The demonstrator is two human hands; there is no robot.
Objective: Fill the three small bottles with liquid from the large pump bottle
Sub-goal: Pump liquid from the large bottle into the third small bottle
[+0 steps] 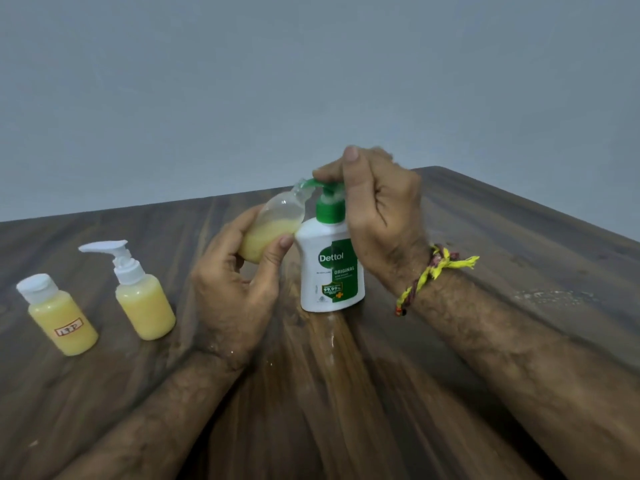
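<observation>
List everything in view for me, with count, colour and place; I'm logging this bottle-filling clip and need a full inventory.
Large white plastic pump bottle with green pump and label: one, upright, table centre.
Small clear plastic bottle, partly filled with yellow liquid: one, tilted, mouth at the pump spout.
Small yellow-filled bottle with white pump top: one, upright, left of centre.
Small yellow-filled bottle with white flip cap and paper label: one, far left.
Dark brown wooden table: one, under everything.
Yellow and maroon thread wristband: one, right wrist.
Hands: left hand holds the clear bottle; right hand on the pump head.
</observation>
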